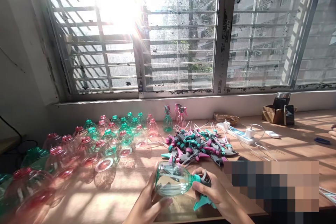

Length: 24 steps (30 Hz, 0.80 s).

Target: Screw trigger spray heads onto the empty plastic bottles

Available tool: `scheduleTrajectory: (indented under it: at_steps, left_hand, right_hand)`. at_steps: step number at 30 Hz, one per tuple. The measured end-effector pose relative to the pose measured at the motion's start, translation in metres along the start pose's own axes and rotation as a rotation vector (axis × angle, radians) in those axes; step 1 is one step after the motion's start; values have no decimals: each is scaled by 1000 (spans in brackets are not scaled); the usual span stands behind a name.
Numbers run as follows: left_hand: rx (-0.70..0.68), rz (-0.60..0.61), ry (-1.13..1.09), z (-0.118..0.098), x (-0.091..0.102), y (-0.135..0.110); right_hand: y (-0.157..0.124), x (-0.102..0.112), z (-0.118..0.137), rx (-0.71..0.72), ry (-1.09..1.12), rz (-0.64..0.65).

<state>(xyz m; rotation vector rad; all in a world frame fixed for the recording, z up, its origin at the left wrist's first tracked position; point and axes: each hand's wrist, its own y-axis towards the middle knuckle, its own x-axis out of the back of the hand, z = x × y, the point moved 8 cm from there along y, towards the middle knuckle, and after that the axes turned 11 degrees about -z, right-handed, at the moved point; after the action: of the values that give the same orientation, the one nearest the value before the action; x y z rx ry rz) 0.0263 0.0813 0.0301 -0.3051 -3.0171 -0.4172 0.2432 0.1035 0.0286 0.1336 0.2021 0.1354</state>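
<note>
A clear green spray bottle (173, 179) lies on its side in the air near the table's front edge, its base toward the left. My left hand (150, 197) is wrapped around the base end of the bottle. My right hand (211, 189) grips the teal and grey spray head (202, 181) at the bottle's neck, with the teal trigger hanging below the fingers. A thin tube shows through the bottle wall. Just beyond the hands lies a heap of loose spray heads (194, 145) in teal, pink and grey, with white tubes sticking out.
Several open pink and green bottles (123, 136) stand in rows on the left. Two or three bottles with spray heads (168, 120) stand by the wall. A white power strip (237, 133), cardboard box (273, 113) and phone (289, 114) are on the right. Another person's hand (333, 131) shows at the right edge.
</note>
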Motion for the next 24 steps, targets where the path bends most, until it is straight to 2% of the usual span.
scheduleTrajectory:
  at_steps: [3,8,13,18,24]
  left_hand:
    - [34,-15,-72,-2,-1,0]
    - [-3,-45,-51,0,1,0]
    - [-2,-2,18,2,1,-1]
    - [12,8,-63,-4,-3,-1]
    - [31,-28,-82,5,0,2]
  right_hand:
    - [1,1,-1,2,11,-5]
    - [3,2,-4,4,48,-8]
    - [4,2,-6,16,28,0]
    - [5,4,-4,29,38,-17]
    - [6,5,-5,32,73,-14]
